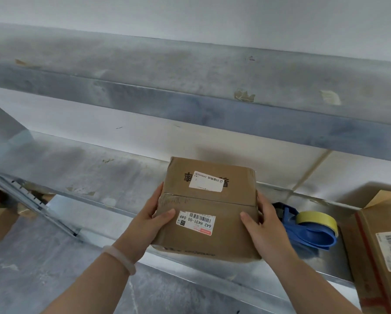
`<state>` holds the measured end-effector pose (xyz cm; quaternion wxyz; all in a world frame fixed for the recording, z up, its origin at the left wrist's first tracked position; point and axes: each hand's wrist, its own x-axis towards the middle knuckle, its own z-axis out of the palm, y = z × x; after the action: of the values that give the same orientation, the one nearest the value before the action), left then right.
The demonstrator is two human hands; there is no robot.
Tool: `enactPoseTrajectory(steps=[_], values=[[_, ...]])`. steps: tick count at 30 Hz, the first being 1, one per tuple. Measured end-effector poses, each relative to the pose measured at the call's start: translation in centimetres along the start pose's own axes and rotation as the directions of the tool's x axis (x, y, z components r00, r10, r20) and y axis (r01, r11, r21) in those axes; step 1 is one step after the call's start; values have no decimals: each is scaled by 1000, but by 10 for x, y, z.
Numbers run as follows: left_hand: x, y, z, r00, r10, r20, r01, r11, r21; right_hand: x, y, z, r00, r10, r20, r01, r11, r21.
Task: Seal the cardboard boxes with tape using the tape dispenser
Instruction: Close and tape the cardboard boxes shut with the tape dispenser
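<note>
Hands hold the work in the head view: your left hand [149,220] grips the left side of the cardboard box [207,200], thumb flat on its top beside the barcode label [195,223], and your right hand [267,227] clamps the opposite side the same way. Both forearms reach forward from the bottom edge, with a pale bracelet [122,257] on the left wrist. The box sits at the front lip of the metal shelf [99,177], flaps meeting along a centre seam. The blue tape dispenser [307,230] lies untouched just right of your right hand, and a second box [380,245] stands further right
</note>
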<state>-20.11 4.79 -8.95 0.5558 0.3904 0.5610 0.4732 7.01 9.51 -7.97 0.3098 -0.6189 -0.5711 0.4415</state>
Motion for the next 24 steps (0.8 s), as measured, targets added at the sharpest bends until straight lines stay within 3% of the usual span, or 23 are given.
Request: enactPoseTrajectory(steps=[8,14,24], values=[[-58,8,-4,962,46,-268,-56,998,-29,1,-22,1,964,-181,196,188,982,-20],[-99,7,-28,888,90,-452,-55,994,90,-11,-38,40,915,-254,315,257,966,31],[-159,15,-159,814,162,-558,-21,968,251,-34,-110,177,838,-345,423,370,929,25]])
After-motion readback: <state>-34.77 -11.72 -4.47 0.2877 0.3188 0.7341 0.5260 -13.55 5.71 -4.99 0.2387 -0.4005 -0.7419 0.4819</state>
